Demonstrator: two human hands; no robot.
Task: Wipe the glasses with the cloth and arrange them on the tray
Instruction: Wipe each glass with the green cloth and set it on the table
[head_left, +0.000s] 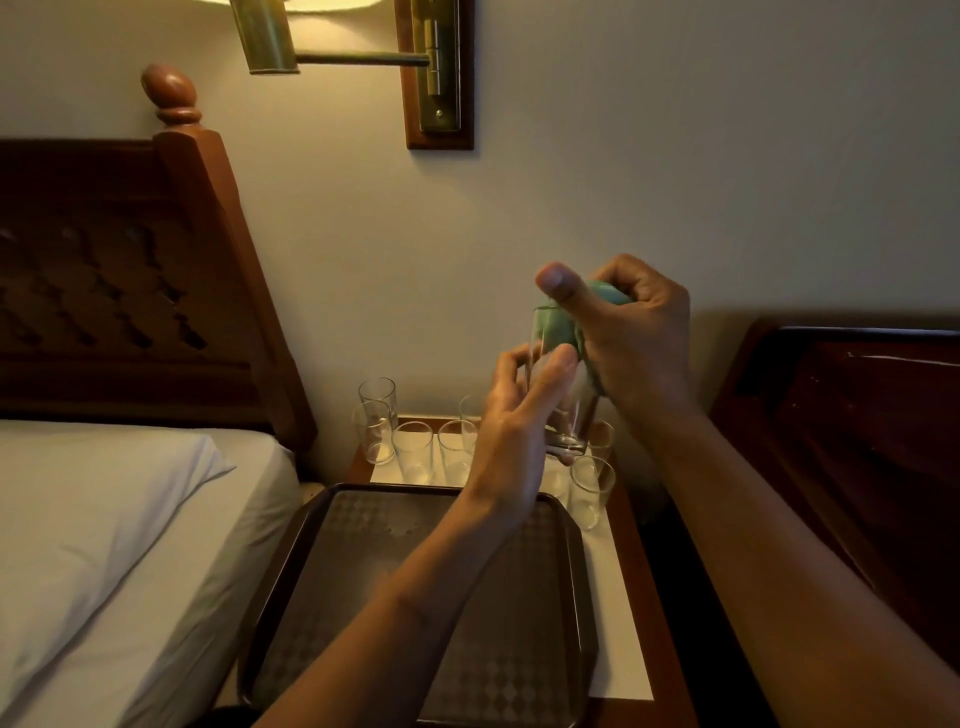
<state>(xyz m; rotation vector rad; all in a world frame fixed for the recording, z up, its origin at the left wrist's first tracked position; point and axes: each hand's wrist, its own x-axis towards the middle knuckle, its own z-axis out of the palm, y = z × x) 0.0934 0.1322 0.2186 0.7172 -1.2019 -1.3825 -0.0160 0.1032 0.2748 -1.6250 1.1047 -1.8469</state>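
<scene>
Right hand (628, 338) up top, fingers clenched round a bunched green cloth (608, 294), thumb sticking up. It's stuffing that cloth down into the mouth of the glass (569, 426), so the inside gets the wipe. The wrist bends down, the forearm coming in from the near right.

Below it, the left hand (511, 441) wraps the lower half of the glass, thumb on the near side and fingers curled round the far side. That's a steadying grip, I'd say, bracing the glass against the push from above. The glass is held in the air, mouth up and leaning a little left, above the tray's far edge. The left forearm rises across the tray (363, 571) from the near side.

Further out, the other glasses (413, 449) stand grouped on the counter (644, 597) just past the tray, at the wall. With those off the tray, arranging looks not yet begun. Bed (104, 519) on the left.
</scene>
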